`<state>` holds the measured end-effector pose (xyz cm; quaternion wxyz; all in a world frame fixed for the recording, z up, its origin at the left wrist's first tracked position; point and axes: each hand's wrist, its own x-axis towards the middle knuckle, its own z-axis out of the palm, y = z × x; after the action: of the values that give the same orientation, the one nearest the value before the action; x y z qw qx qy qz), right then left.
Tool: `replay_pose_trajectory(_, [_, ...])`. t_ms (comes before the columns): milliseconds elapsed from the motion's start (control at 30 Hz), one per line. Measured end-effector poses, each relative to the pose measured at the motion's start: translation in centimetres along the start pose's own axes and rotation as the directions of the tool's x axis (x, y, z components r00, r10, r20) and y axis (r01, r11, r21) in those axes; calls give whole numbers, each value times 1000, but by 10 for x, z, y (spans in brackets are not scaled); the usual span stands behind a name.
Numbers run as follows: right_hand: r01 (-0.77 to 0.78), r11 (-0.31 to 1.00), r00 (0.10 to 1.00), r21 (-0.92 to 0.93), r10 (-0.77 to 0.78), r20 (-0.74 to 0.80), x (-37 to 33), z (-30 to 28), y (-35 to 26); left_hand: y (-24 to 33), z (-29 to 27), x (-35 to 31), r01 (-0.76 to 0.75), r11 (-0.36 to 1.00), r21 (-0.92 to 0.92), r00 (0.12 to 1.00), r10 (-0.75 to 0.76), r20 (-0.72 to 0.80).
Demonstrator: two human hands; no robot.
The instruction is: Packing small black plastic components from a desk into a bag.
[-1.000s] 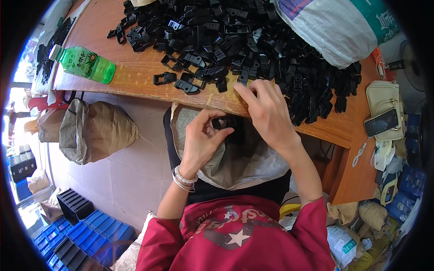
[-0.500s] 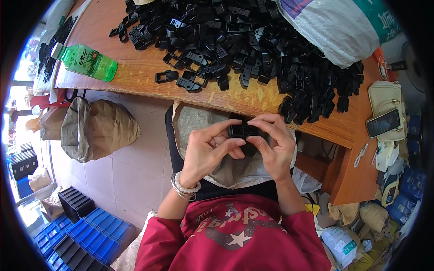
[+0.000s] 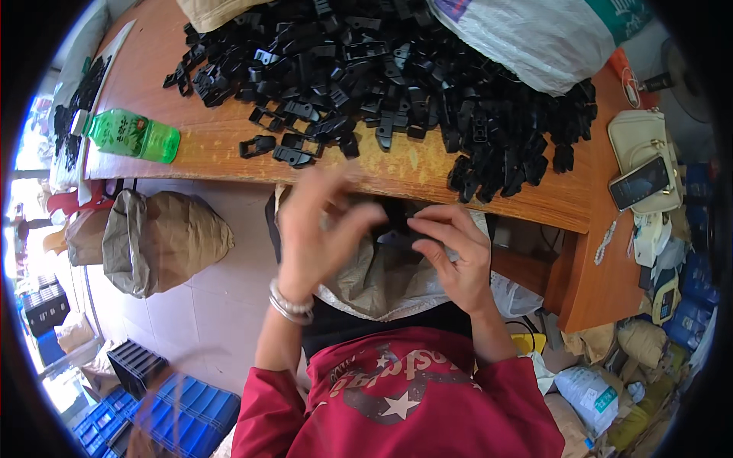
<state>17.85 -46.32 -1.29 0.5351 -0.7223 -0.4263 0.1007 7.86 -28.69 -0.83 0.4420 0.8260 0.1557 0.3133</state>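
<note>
My left hand point(image 3: 321, 233), with a white bead bracelet on its wrist, is raised near the table's front edge, just below the nearest black plastic parts. Motion smears its fingers, so their grip is unclear. Above my lap, my right hand point(image 3: 460, 259) has its thumb and fingers drawn together. Something dark lies at its fingertips, but I cannot make out its shape. Beneath both hands an open sack point(image 3: 363, 286) lies across my lap. A large heap of black plastic parts point(image 3: 382, 76) covers much of the table point(image 3: 206, 149).
A green bottle point(image 3: 134, 137) lies on the table's left side. A white woven bag point(image 3: 527, 46) sits at the back right. Farther right are a cream handbag point(image 3: 637, 141) and a phone point(image 3: 639, 183). Paper sacks point(image 3: 168, 240) and blue crates point(image 3: 187, 412) stand on the left floor.
My left hand has left the small black part that both hands held and moved up and left toward the table edge. My right hand stays nearly in place. The whole view has shifted slightly.
</note>
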Motion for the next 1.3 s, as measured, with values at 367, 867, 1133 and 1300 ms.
replay_pose_trajectory(367, [-1, 679, 975, -734, -163, -152, 4, -23, 24, -38, 8, 40, -167, 813, 558, 962, 259, -88])
replay_pose_trajectory(867, [202, 613, 968, -764, -245, 59, 54, -5, 39, -43, 5, 36, -214, 744, 633, 970, 238, 48])
replay_pose_trajectory(1133, [197, 815, 957, -545, -281, -74, 58, 14, 29, -47, 7, 26, -131, 808, 575, 972, 218, -85])
replay_pose_trajectory(1300, [250, 913, 943, -322, -306, -134, 56, 58, 27, -53, 14, 25, -124, 820, 559, 981, 185, -53])
